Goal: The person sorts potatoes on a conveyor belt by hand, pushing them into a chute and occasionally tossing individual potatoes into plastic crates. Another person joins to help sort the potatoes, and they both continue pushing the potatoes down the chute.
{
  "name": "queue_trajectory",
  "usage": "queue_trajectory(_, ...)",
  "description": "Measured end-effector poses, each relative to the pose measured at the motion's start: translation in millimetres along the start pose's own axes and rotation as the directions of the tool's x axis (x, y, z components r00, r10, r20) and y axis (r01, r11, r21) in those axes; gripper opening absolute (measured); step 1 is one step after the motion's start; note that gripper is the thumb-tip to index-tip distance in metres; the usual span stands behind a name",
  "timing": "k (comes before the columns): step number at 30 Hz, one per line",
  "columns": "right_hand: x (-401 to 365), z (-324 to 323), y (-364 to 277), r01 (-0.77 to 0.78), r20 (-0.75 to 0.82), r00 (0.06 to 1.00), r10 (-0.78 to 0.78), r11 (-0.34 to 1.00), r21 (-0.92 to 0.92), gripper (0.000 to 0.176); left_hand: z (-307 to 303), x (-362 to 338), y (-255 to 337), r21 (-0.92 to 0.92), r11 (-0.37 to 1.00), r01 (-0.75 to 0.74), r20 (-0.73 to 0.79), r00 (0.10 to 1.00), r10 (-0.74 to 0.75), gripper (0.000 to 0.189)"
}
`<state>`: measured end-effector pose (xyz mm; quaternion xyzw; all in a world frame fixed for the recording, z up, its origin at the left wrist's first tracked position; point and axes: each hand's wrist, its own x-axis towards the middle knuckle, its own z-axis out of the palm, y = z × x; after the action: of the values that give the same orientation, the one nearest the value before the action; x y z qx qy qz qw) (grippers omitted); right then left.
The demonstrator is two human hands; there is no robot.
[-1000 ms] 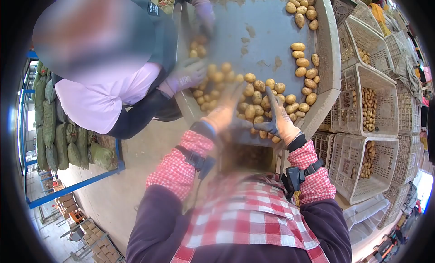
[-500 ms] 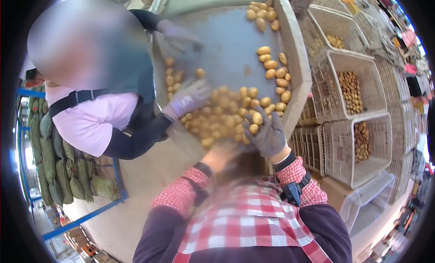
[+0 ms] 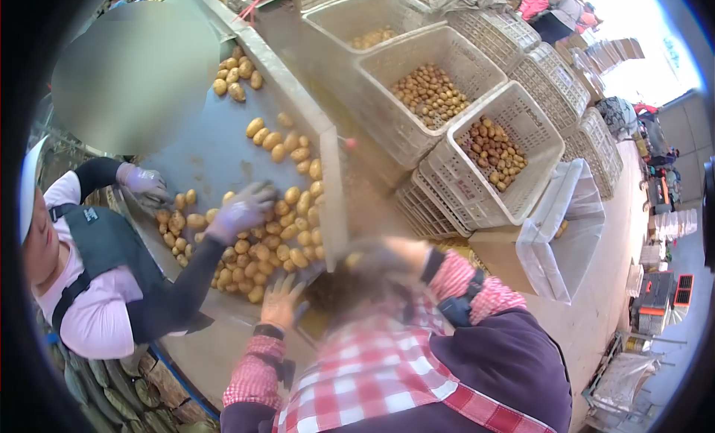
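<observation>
Many yellow potatoes are heaped at the near end of the blue-grey sorting table. My left hand is at the table's near edge, just below the heap, with its fingers spread and nothing visible in them. Blurred by motion, my gloved right hand is past the table's corner. A yellowish potato shows at its fingertips. Between my hands, a dark blurred shape hides part of the near edge.
Across the table's left side, a co-worker's gloved hands reach among the potatoes. To the right stand plastic crates holding potatoes, and a box lined with white plastic. A raised rim borders the table's right side.
The view has swung right. My right hand has left the heap and moved past the table's corner with a potato. My left hand now rests at the near edge. The co-worker's hand has moved over the heap.
</observation>
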<state>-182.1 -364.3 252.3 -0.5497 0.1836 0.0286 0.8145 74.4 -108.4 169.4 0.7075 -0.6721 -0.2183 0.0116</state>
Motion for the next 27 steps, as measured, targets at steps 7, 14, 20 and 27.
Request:
queue_trajectory(7, -15, -149, -80, 0.776, -0.966, 0.258, -0.008, 0.598, 0.202, 0.042, 5, -11, 1, 0.025, 0.999, 0.043, 0.022, 0.999, -0.043, 0.056)
queue_trajectory(14, 127, 7, -57, 0.060, -0.125, 0.775, -0.619, 0.268, -0.962, 0.033, 16, -11, -4, 0.033, 0.999, 0.003, -0.069, 0.998, 0.000, 0.051)
queue_trajectory(20, 187, 78, -19, -0.409, -0.408, 0.913, -0.028, -0.072, -0.910, 0.075, 19, 0, -16, 0.077, 0.996, -0.035, -0.025, 0.999, 0.037, 0.058)
queue_trajectory(27, 244, -1, -9, -0.072, -0.309, 0.799, -0.515, 0.428, -0.901, 0.045, -3, -7, -9, -0.024, 0.997, -0.069, -0.186, 0.980, 0.063, 0.039)
